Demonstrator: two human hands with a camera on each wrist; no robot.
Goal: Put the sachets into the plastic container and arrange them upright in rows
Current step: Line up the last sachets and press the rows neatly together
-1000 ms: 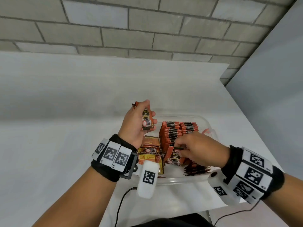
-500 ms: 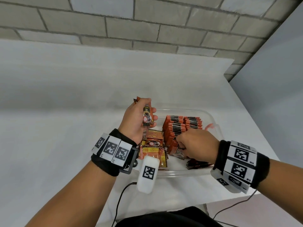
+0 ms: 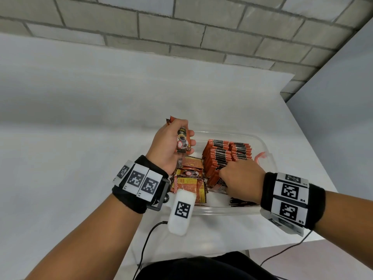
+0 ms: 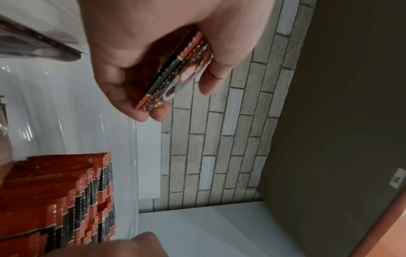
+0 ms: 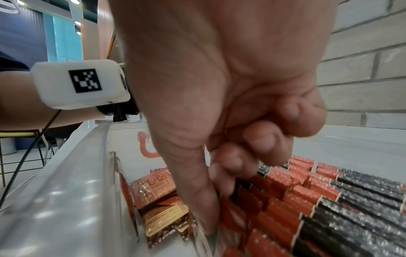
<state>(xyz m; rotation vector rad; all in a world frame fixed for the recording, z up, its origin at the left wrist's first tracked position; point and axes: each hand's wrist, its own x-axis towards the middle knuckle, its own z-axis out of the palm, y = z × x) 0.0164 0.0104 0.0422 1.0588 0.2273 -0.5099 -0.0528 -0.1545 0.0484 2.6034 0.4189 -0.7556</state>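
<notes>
- We are pinching a sachet (image 3: 219, 179) with the right hand (image 3: 240, 178), seating it against the upright rows (image 3: 226, 154) ahead.
- We are gripping spare sachets (image 3: 182, 141) in the left hand (image 3: 171, 146); the next move probably calls for feeding one across.

White table (image 3: 80, 158); clear plastic container (image 3: 266, 150) directly on it

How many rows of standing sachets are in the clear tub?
2. One row stands mid-container, beside the loose flat sachets; a second row runs alongside it, nearer the right wall. The right hand may hide more.
</notes>
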